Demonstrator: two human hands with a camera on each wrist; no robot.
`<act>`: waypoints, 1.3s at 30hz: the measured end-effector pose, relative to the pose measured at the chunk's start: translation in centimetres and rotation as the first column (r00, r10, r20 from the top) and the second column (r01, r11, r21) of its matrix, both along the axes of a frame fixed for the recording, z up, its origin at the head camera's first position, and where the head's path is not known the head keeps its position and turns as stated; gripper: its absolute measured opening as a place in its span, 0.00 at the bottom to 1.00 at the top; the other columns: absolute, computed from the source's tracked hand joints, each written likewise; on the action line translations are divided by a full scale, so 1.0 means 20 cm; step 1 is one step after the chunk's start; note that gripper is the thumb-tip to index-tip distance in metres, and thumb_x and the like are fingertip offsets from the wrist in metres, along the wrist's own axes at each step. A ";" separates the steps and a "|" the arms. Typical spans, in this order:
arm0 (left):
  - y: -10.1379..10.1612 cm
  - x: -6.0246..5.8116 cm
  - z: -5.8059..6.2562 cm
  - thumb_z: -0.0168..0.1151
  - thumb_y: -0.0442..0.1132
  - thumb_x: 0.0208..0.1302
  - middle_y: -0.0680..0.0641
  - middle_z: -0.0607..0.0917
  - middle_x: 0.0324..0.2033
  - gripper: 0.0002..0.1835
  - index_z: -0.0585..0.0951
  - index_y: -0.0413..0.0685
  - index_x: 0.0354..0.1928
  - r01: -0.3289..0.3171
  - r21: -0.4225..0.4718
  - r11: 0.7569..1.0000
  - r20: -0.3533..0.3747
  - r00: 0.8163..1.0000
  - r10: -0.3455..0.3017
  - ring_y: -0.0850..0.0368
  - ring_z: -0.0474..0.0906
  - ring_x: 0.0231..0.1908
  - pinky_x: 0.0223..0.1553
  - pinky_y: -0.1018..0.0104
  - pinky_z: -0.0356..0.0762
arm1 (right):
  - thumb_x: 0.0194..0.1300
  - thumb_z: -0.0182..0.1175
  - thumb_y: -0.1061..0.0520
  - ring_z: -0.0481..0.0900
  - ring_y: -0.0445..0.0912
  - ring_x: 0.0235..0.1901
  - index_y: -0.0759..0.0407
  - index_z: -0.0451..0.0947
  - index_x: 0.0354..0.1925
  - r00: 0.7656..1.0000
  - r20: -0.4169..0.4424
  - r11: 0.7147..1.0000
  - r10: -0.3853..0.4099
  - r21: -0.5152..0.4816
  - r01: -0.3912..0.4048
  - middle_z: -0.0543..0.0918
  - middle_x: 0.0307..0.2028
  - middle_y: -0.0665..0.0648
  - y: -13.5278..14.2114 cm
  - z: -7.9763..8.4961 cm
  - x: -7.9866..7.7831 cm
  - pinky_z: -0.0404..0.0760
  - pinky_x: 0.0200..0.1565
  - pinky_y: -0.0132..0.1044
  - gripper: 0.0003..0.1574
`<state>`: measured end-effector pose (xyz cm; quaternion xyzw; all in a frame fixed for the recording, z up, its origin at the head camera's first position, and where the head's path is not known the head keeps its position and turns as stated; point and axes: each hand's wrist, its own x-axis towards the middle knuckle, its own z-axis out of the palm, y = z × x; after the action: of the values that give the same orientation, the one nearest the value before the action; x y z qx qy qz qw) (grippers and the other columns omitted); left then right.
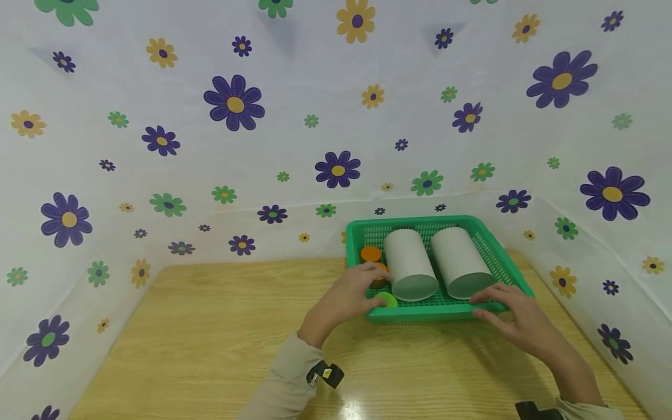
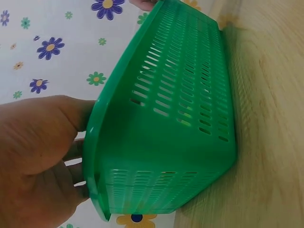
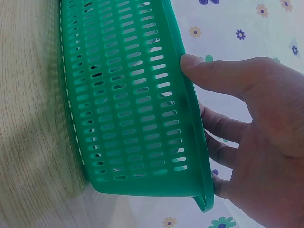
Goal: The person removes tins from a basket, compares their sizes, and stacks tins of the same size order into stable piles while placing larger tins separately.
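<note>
A green plastic basket [image 1: 420, 315] stands on the table, holding two white cylinders [image 1: 406, 251] lying on their sides. Along its left side are two round orange-topped items [image 1: 371, 253] and a lime-green round item [image 1: 387, 300]. My left hand [image 1: 349, 294] reaches over the basket's left rim, fingers spread near the orange tops and thumb beside the lime-green item. In the left wrist view, the rim [image 2: 97, 123] hides its fingertips. My right hand [image 1: 520, 318] holds the front rim near the right corner, thumb [image 3: 209, 71] outside and fingers over the inner side.
The light wooden table [image 1: 220, 326] extends left and in front of the basket. White cloth with printed flowers [image 1: 294, 146] rises behind the table and along both sides. A dark band with a small device [image 1: 325, 373] is on the left wrist.
</note>
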<state>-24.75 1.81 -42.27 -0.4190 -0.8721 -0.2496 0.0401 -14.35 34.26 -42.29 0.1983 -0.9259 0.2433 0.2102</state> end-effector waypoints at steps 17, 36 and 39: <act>0.12 -0.05 0.01 0.76 0.44 0.48 0.56 0.77 0.51 0.26 0.80 0.66 0.52 -0.037 -0.337 0.941 0.010 0.999 0.043 0.59 0.72 0.50 0.51 0.53 0.70 | 0.51 0.72 0.60 0.73 0.40 0.40 0.46 0.81 0.38 1.000 0.010 1.000 0.018 -0.013 -0.018 0.80 0.37 0.40 -0.02 -0.04 -0.01 0.70 0.42 0.39 0.15; 0.21 -0.09 0.01 0.70 0.35 0.55 0.60 0.76 0.56 0.25 0.80 0.71 0.52 -0.006 -0.480 0.877 0.016 1.000 0.015 0.57 0.72 0.56 0.61 0.38 0.58 | 0.53 0.70 0.60 0.73 0.39 0.40 0.48 0.82 0.38 0.999 0.032 0.999 0.026 -0.037 -0.025 0.80 0.37 0.41 0.02 -0.01 -0.02 0.69 0.42 0.37 0.14; 0.22 -0.10 0.01 0.70 0.36 0.55 0.60 0.77 0.55 0.21 0.82 0.70 0.48 0.007 -0.485 0.874 0.025 1.000 0.006 0.58 0.72 0.55 0.61 0.38 0.58 | 0.53 0.70 0.61 0.73 0.39 0.40 0.47 0.82 0.38 0.999 0.035 0.999 0.029 -0.044 -0.027 0.80 0.38 0.41 0.02 -0.01 -0.02 0.68 0.43 0.37 0.14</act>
<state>-26.79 6.31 -42.08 -0.4125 -0.9072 -0.0284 -0.0775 -14.70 34.76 -42.55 0.2023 -0.9211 0.2696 0.1946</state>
